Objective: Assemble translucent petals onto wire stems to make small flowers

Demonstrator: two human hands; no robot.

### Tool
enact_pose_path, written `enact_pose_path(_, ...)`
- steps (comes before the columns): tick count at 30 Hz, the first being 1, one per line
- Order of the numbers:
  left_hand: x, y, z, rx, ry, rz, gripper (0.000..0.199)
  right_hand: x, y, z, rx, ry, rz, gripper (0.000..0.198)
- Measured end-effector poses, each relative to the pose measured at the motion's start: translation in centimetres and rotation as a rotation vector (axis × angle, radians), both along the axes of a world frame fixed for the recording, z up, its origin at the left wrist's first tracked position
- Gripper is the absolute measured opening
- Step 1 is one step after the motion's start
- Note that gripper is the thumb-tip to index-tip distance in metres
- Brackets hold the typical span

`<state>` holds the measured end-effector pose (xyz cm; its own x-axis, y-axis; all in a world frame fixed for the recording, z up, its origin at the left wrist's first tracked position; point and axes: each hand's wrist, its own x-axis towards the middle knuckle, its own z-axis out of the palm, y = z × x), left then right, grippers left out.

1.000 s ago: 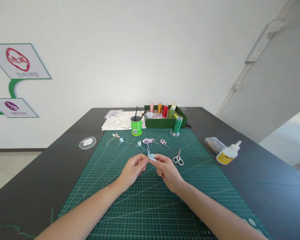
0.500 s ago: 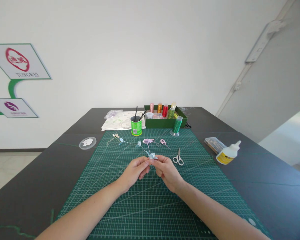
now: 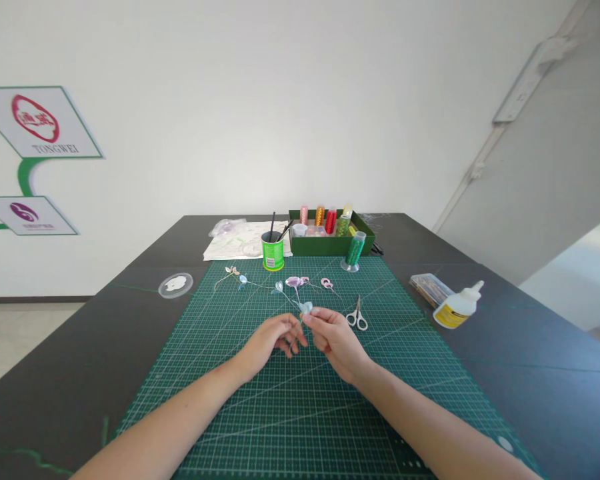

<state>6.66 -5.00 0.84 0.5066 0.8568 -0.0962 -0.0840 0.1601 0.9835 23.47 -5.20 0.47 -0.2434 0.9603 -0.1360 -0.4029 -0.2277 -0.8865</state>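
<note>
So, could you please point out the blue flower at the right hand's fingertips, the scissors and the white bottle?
Blue flower (image 3: 306, 307): head view, on its petals.
Scissors (image 3: 358, 312): head view, where the blades meet the handles.
White bottle (image 3: 457, 307): head view, on its body.

Pale blue flower (image 3: 307, 308) in fingers (image 3: 315, 321) of right hand (image 3: 339, 343), left hand (image 3: 269, 341) just beside, above green mat (image 3: 290, 420)

A dark table (image 3: 530, 347) stands before a white wall (image 3: 300, 120)
</note>
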Motion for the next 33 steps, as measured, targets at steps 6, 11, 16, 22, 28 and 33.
enact_pose_path(6, 0.0, -0.2, 0.5, 0.005, -0.057, 0.092, 0.042, -0.2, -0.3, 0.2, 0.031, -0.048, 0.014, 0.034)
enact_pose_path(11, 0.1, -0.4, 0.8, -0.024, 0.011, 0.113, 0.04, -0.3, -0.5, 0.2, 0.052, -0.067, 0.026, 0.033)
enact_pose_path(16, -0.2, -0.2, 0.6, -0.158, -0.02, 0.12, 0.036, -0.1, -0.4, -0.1, 0.056, -0.059, 0.036, 0.03)
enact_pose_path(22, -0.3, -0.2, 0.6, -0.181, -0.079, 0.112, 0.031, -0.1, -0.3, 0.0, 0.064, -0.032, 0.048, 0.029)
enact_pose_path(28, -0.4, 0.0, 0.5, -0.133, -0.089, 0.174, 0.03, -0.1, -0.1, 0.0, 0.086, -0.057, -0.01, 0.03)
enact_pose_path(33, -0.6, 0.3, 0.7, -0.106, -0.041, 0.243, 0.03, 0.8, 0.7, -0.1, 0.182, -0.295, -0.047, 0.031)
